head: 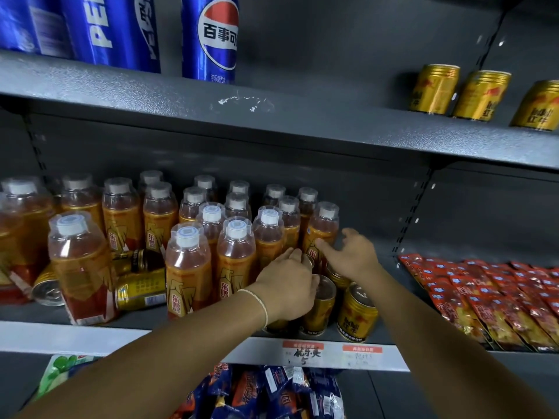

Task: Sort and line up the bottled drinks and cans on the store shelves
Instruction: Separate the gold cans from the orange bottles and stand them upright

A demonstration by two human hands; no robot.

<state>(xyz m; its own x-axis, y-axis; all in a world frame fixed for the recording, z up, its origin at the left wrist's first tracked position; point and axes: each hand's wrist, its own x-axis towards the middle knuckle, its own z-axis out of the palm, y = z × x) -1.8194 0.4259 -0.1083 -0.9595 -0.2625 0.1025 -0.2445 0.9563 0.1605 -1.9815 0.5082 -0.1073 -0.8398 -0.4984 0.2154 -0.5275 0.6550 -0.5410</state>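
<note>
Orange tea bottles (pixel 187 267) with white caps stand in rows on the middle shelf (pixel 90 334). Right of them is a small cluster of upright gold cans (pixel 357 316) at the shelf front. My left hand (pixel 287 285) lies over the top of this cluster, its fingers curled round the rim of a rear gold can (pixel 310 262). My right hand (pixel 352 255) hovers just behind the cluster with fingers spread, one fingertip touching the rightmost bottle (pixel 323 231). Two more gold cans (pixel 139 290) lie on their sides among the bottles at the left.
The upper shelf (pixel 272 122) carries blue Pepsi cans (pixel 211 37) at the left and three gold cans (pixel 481 95) at the right. Red snack packets (pixel 499 297) fill the middle shelf's right bay. Price tags (pixel 305 353) sit on the shelf edge, with blue snack bags (pixel 272 394) below.
</note>
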